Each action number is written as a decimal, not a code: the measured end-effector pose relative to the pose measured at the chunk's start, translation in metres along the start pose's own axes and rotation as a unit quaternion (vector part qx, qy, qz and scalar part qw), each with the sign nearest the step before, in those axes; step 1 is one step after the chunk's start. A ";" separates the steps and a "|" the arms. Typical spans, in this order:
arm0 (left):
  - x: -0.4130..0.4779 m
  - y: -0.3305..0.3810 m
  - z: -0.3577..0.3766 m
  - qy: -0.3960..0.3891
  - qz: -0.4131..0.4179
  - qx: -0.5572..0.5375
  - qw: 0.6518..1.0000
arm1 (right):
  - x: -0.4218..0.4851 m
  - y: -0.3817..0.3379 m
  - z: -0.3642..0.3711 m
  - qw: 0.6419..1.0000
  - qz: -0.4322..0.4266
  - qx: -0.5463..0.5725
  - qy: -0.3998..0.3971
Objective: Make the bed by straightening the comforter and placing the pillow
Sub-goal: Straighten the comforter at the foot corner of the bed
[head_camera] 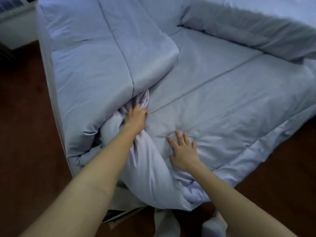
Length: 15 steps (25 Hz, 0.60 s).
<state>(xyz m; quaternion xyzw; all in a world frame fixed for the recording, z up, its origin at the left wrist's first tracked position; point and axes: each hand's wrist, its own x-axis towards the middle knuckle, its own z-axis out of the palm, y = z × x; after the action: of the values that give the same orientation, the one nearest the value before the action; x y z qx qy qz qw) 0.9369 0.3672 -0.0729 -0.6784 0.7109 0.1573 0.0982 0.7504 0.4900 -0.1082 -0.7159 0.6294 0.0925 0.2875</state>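
Observation:
A pale blue comforter covers the bed, with one part folded back over itself at the left and a bunched corner hanging over the near corner of the bed. My left hand is closed around a wad of the bunched fabric where the fold meets the flat part. My right hand lies flat on the comforter with fingers spread, just right of the bunch. A long rolled or folded edge of bedding runs across the far right. I cannot pick out a pillow.
The white bed frame runs along the left side. Dark wooden floor surrounds the bed at left and at lower right. A white unit with a window stands at top left. Pale cloth lies by my feet.

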 end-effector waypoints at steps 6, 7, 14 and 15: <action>-0.035 -0.074 -0.072 0.216 -0.029 -0.145 0.965 | 0.003 -0.013 -0.009 0.995 0.071 -0.058 -0.040; -0.051 -0.092 -0.076 0.260 -0.041 -0.149 0.953 | 0.005 -0.022 -0.012 0.992 0.098 -0.060 -0.057; -0.230 -0.207 0.000 0.375 -0.324 -0.161 0.854 | 0.001 -0.075 -0.002 0.987 0.155 -0.033 -0.041; -0.256 -0.209 0.022 0.389 -0.359 -0.193 0.826 | -0.004 -0.075 0.003 0.987 0.152 -0.033 -0.036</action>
<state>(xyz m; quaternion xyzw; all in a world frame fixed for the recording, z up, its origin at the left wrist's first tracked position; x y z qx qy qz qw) 1.1586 0.6073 -0.0220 -0.8956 0.3520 -0.0319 -0.2702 0.8219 0.4980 -0.0868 -0.6175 0.7167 0.1817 0.2686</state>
